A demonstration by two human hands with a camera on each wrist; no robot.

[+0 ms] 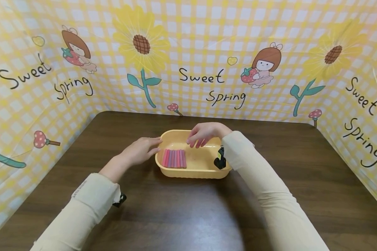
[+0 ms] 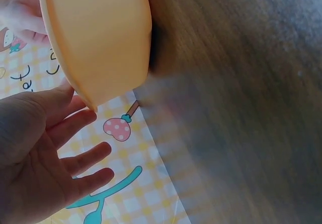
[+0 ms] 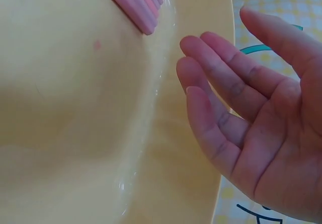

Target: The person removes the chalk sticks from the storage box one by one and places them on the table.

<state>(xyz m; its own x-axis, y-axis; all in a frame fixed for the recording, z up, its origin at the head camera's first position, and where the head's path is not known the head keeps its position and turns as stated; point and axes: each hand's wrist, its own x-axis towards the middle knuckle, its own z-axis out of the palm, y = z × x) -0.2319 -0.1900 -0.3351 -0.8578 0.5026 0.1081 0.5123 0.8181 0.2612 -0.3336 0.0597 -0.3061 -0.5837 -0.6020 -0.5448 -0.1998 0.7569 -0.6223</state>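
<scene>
A yellow oval plastic basin [image 1: 191, 173] stands on the table. In its left half lies a row of pink and purple sticks [image 1: 175, 159], side by side. My left hand [image 1: 141, 150] is at the basin's left end, its thumb and fingertips touching the rim; in the left wrist view the other fingers [image 2: 95, 156] stretch out past the basin, spread apart. Over the basin's far side hovers my right hand [image 1: 204, 134], palm and loosely bent fingers [image 3: 221, 78] holding nothing. The right wrist view shows the stick ends [image 3: 136, 7] beyond those fingers.
The dark wooden table [image 1: 163, 212] extends around the basin. A yellow checked cloth [image 1: 204, 42] with flowers and lettering hangs along the back and both sides. A black wrist camera [image 1: 220, 158] on the right sleeve overlaps the basin's right end. One small pink speck [image 3: 97, 45] marks the basin floor.
</scene>
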